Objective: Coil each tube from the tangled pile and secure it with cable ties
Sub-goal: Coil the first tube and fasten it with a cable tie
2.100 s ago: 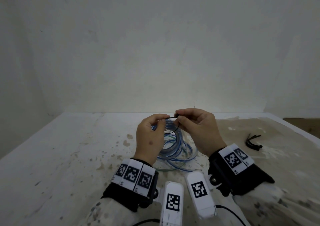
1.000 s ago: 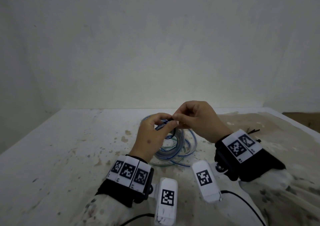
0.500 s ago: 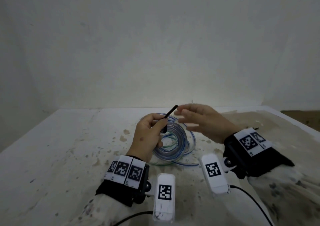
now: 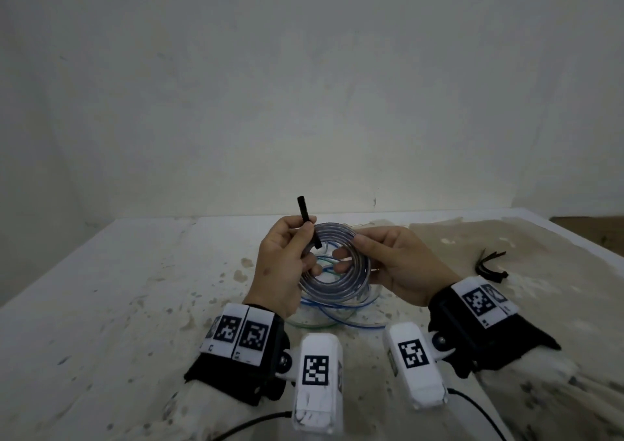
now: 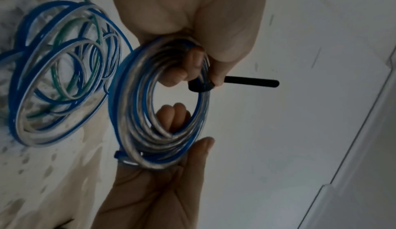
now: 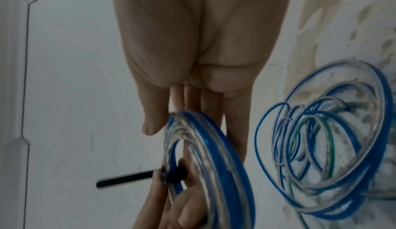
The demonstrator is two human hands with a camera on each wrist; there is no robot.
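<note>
A coiled clear tube with a blue stripe (image 4: 337,283) is held upright above the table between both hands. My left hand (image 4: 293,241) pinches its upper left rim, where a black cable tie (image 4: 303,209) wraps the coil, its tail pointing up. My right hand (image 4: 374,248) grips the right rim, fingers through the ring and thumb outside. In the left wrist view the coil (image 5: 150,131) shows the tie's head and tail (image 5: 250,82) beside my left fingers (image 5: 193,59). The right wrist view sees the coil (image 6: 216,149) edge-on with the tie (image 6: 128,178).
Loose blue, clear and green tubes (image 4: 341,315) lie tangled on the stained white table (image 4: 135,288) under the coil. A few spare black cable ties (image 4: 489,265) lie to the right. A plain wall stands behind the table.
My right hand, which let go of the tie tail half a second ago, now grips the coil's right rim. The coil has been raised and the tie tail points upward.
</note>
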